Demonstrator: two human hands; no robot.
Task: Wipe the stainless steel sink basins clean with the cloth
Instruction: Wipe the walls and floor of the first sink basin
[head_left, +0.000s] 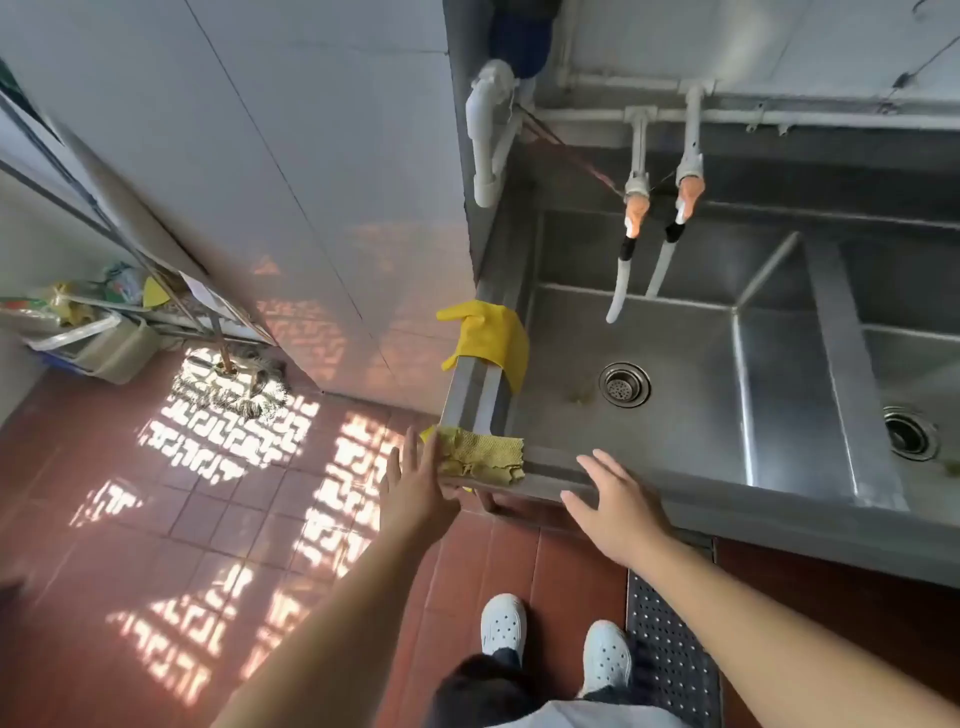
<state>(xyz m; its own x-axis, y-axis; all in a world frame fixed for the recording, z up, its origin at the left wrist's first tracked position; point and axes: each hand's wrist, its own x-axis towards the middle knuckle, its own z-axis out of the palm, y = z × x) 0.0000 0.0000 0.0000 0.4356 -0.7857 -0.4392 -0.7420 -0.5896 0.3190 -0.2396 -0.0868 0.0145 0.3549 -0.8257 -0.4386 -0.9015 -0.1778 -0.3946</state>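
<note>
One crumpled yellow mesh cloth (480, 461) lies draped over the near left corner of the sink rim (550, 470), part of it hanging over the outer edge. It looks thin, limp and light, probably damp, so it should bunch up easily and give no resistance; the best hold is likely a full pinch across the gathered middle, lifting it clear of the corner. The left hand (415, 486) is spread open with its fingers (410, 447) at the cloth's left edge, holding nothing. The right hand (613, 506) hovers open over the front rim, also empty. Beyond lie the left basin (675, 415), some green scraps near its drain (625, 384), and the right basin (914, 364). A yellow rubber glove (485, 335) hangs over the left rim.
</note>
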